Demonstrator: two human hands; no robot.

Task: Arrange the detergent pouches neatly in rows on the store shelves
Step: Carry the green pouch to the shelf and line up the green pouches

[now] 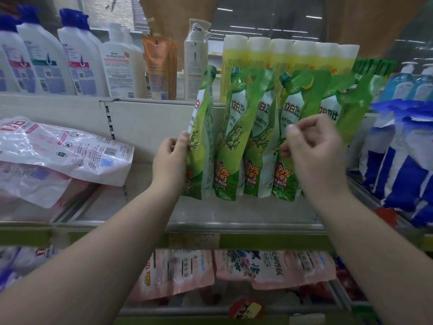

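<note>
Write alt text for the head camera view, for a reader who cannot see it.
Two bare hands steady a row of upright green detergent pouches on a store shelf: the left hand grips the leftmost pouch's edge, and the right hand is curled in front of the pouches further right. Pink pouches lie flat to the left, blue pouches stand to the right, and bottles line the shelf above.

Pale metal store shelves (234, 216) under striped ceiling lights (269, 29)
</note>
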